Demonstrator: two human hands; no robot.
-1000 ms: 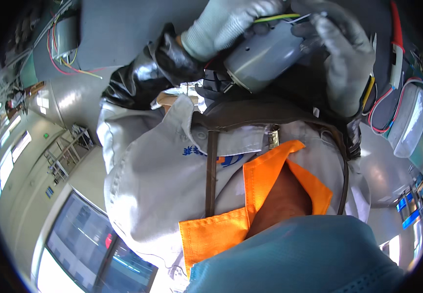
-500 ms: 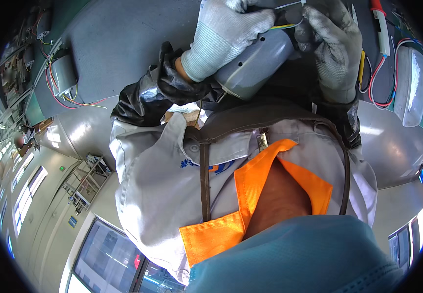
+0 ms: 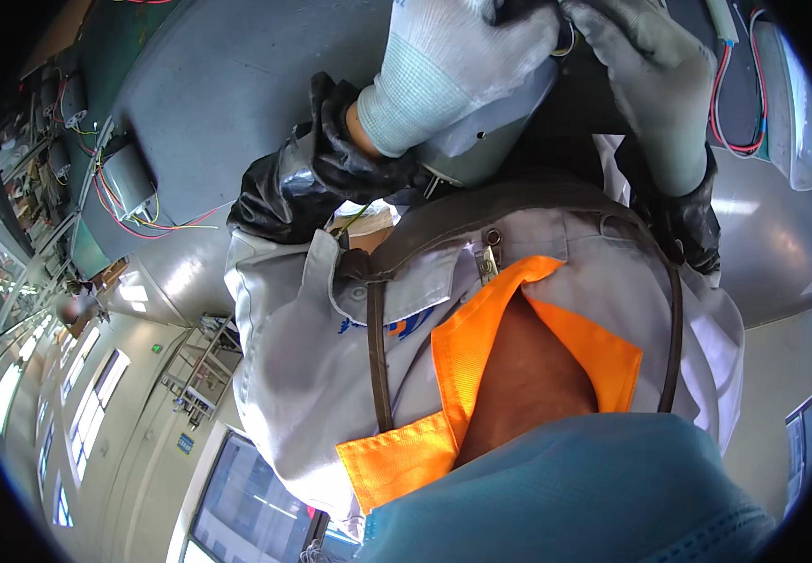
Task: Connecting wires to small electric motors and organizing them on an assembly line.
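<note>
A grey cylindrical motor (image 3: 481,136) lies in front of my chest, partly covered by my left hand. My left hand (image 3: 467,70), in a white knit glove with grey-coated fingers, rests over it with the fingers closed at the motor's far end. A short loop of thin wire (image 3: 567,41) shows beside the left fingertips. My right hand (image 3: 650,80), gloved alike, meets the left there, its thumb and fingers pinched together. What lies between the right fingertips is hidden, and the upper picture edge cuts off part of both hands.
Another grey motor (image 3: 127,180) with red and yellow leads stands on the dark table (image 3: 246,84) at left, with smaller motors (image 3: 74,101) beyond it. At right are red and white wires (image 3: 720,98) from a pale handle and a translucent plastic tray (image 3: 804,117).
My hands have drawn together at the motor's end, and the white strip and yellow-green wire seen between them are now mostly hidden. The view has shifted slightly.
</note>
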